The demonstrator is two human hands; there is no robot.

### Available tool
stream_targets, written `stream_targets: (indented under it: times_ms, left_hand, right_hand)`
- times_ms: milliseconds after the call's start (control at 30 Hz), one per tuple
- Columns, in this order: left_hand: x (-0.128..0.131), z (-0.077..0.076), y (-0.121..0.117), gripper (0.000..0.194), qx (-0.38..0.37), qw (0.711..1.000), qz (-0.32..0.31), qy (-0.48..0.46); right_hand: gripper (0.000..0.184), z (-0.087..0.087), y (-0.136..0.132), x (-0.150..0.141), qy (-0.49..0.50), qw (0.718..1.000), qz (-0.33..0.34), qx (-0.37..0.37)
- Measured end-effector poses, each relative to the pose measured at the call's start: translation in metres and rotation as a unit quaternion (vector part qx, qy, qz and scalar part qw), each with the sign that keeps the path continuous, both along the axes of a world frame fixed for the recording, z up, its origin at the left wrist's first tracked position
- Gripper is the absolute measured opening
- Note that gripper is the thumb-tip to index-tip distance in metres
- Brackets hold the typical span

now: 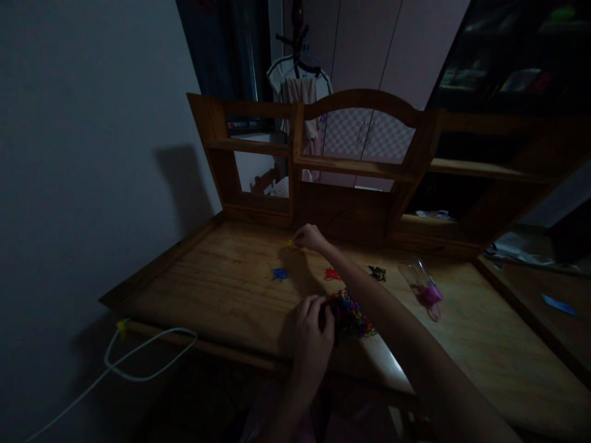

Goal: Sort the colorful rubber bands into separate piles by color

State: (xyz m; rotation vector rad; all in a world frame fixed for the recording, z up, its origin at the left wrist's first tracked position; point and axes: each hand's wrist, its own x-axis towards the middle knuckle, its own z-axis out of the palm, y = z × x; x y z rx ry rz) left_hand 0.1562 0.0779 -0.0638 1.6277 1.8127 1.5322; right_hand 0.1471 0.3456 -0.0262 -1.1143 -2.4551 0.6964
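My right hand (310, 237) reaches to the back of the desk, its fingers pinched together at a small group of yellow loop-like pieces (292, 245). Whatever lies between those fingertips is too small to make out. Close to the front edge, my left hand (314, 326) is curled with thumb and fingers bent inward, beside a mixed multicoloured heap (353, 315) of similar thin pieces, perhaps small rubber bands. What it holds is hidden. Blue pieces (279, 274), red pieces (331, 274) and black pieces (377, 273) lie in separate small groups. My right forearm covers part of the heap.
A clear plastic container (422, 280) with a pink end and strap lies on the right of the wooden desk (221, 277). Wooden shelving (351, 165) rises along the back. A white cable (152, 335) loops at the left front edge, beside the wall.
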Motion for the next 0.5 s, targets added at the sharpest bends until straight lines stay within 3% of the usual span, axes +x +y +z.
stream_targets:
  times_ms: [500]
  left_hand:
    - [-0.0003,0.0004,0.0002,0.019,0.012,1.000,0.007,0.008]
  right_hand:
    - [0.015,0.0095,-0.0060,0.0036,-0.024,0.999,-0.006,0.037]
